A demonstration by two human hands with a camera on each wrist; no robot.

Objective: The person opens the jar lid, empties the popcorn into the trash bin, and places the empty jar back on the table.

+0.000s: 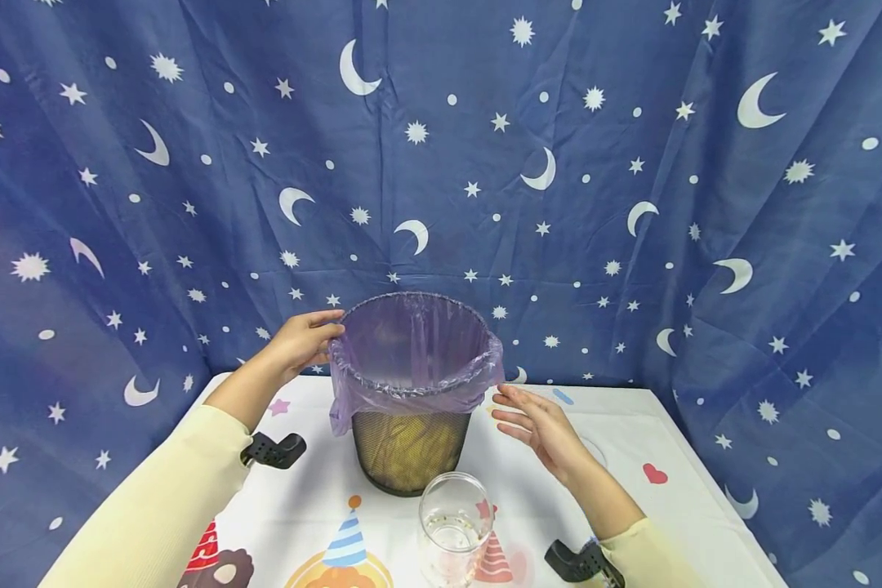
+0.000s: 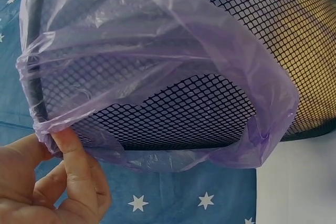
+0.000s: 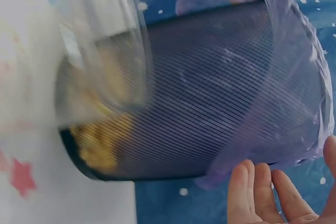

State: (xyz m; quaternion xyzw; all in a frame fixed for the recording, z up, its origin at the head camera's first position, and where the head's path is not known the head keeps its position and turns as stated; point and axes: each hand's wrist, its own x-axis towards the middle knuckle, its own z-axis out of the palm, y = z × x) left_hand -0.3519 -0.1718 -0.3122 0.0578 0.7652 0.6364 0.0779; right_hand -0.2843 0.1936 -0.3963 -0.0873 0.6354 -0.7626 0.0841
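Observation:
A black mesh wastebasket (image 1: pixel 410 453) stands on the table, something yellow showing through its lower part. A purple plastic bag (image 1: pixel 416 400) lines it and folds down over the rim, hanging lowest at the left. My left hand (image 1: pixel 307 343) pinches the bag-covered rim at the left, thumb and fingers on either side, as the left wrist view shows. On the opposite side my right hand (image 1: pixel 540 429) has its fingers extended, fingertips right beside the bag's folded edge. In the right wrist view, the right fingers (image 3: pixel 264 190) hold nothing.
A clear cup (image 1: pixel 454 531) with a little clear content stands in front of the wastebasket. The tablecloth (image 1: pixel 617 474) is white with printed party figures. A dark blue curtain (image 1: pixel 441 163) with moons and stars hangs behind and on both sides.

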